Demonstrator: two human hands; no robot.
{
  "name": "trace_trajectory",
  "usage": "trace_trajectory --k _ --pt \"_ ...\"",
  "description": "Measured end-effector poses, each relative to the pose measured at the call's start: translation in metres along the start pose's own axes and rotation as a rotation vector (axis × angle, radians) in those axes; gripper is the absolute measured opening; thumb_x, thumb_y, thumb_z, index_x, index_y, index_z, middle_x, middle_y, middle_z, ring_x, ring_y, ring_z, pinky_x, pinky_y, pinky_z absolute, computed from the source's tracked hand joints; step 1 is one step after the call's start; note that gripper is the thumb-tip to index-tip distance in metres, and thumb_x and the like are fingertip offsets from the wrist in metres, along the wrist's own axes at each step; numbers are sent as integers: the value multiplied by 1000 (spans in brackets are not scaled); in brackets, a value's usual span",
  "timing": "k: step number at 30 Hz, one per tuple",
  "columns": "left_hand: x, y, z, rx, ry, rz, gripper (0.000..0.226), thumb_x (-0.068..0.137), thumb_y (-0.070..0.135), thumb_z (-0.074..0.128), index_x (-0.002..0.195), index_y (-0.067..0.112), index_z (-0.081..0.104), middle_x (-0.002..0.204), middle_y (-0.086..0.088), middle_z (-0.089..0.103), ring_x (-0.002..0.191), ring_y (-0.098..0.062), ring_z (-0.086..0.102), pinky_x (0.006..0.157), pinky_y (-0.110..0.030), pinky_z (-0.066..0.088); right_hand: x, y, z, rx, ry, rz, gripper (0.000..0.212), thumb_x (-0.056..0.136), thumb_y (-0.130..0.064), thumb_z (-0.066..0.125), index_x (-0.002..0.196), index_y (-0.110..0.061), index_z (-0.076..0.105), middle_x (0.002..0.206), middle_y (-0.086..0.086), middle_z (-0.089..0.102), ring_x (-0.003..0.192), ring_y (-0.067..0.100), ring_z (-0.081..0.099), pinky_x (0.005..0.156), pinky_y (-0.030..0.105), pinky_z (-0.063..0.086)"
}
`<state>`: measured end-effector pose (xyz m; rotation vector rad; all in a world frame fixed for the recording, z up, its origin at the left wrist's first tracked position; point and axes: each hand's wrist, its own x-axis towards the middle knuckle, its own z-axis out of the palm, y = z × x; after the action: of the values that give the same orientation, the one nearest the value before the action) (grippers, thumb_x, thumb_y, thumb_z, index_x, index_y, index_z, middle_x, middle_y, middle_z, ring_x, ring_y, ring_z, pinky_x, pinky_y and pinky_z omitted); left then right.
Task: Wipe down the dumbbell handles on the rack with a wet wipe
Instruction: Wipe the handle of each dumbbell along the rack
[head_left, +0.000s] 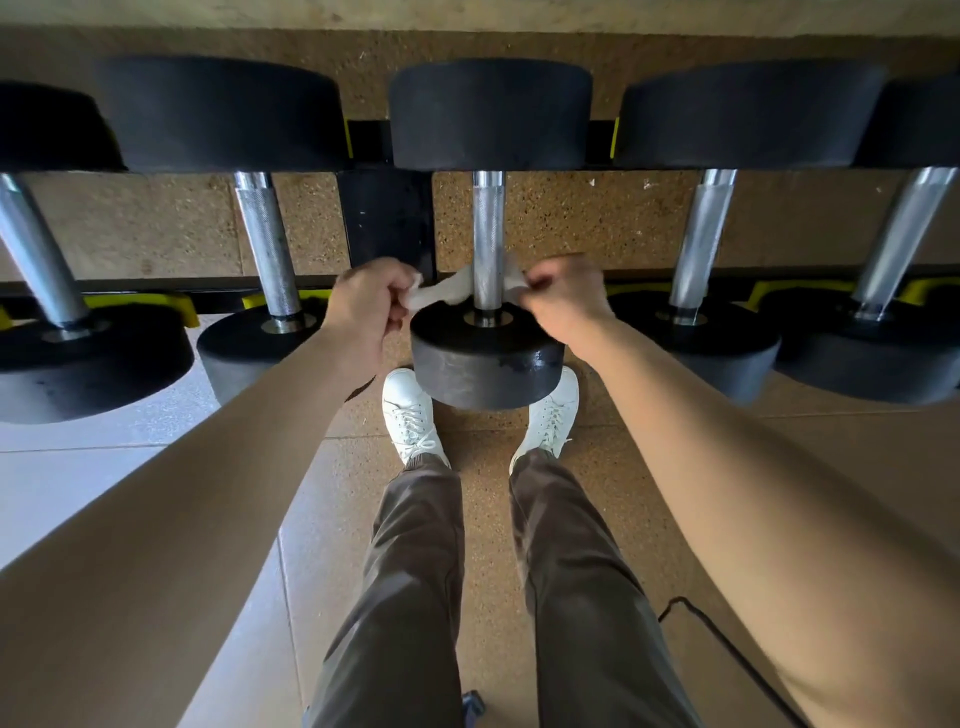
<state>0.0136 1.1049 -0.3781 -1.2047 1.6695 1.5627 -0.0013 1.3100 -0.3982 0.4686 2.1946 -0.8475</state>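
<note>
A white wet wipe is looped behind the lower end of the middle dumbbell's knurled chrome handle. My left hand pinches the wipe's left end and my right hand pinches its right end, one on each side of the handle. That dumbbell's near black head sits just below the hands and its far head is above. The part of the wipe behind the handle is hidden.
Several more black dumbbells lie on the rack, with chrome handles to the left and right. The rack is black with yellow cradles. My white shoes stand on cork-coloured floor under the middle dumbbell. A black cable lies at lower right.
</note>
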Motion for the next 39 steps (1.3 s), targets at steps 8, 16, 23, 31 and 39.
trace_trajectory --k 8,16,23,31,39 --pt "-8 -6 17 318 -128 114 15 90 8 65 83 18 73 81 1 66 76 -11 56 64 -22 42 -5 18 -35 -206 122 17 20 88 -22 65 83 -4 71 77 9 69 63 16 59 46 20 39" --pt "-8 -3 -4 399 -125 147 20 87 -9 46 75 1 60 74 -7 52 66 -16 44 56 -21 33 -12 -7 -5 -248 -137 -132 7 87 -21 71 82 -17 68 84 1 67 75 14 62 61 23 46" --pt "-1 -1 29 834 -283 232 24 96 18 57 112 11 73 95 -7 67 83 -22 64 66 -33 45 -23 6 -45 282 12 -25 22 74 -7 61 56 -9 48 55 -1 40 55 9 36 57 25 29" --pt "-12 20 10 607 -342 271 5 86 20 70 82 19 72 71 2 61 73 -15 54 65 -29 37 -19 -8 -7 253 -58 -36 16 83 -26 73 94 -14 69 92 0 71 86 10 64 73 27 48" --pt "-31 38 35 -35 -459 238 23 93 5 49 72 10 58 80 -5 73 80 -16 69 70 -23 53 -43 -12 -1 524 -31 -145 37 81 -8 76 109 -28 64 111 -6 70 98 8 70 85 27 58"
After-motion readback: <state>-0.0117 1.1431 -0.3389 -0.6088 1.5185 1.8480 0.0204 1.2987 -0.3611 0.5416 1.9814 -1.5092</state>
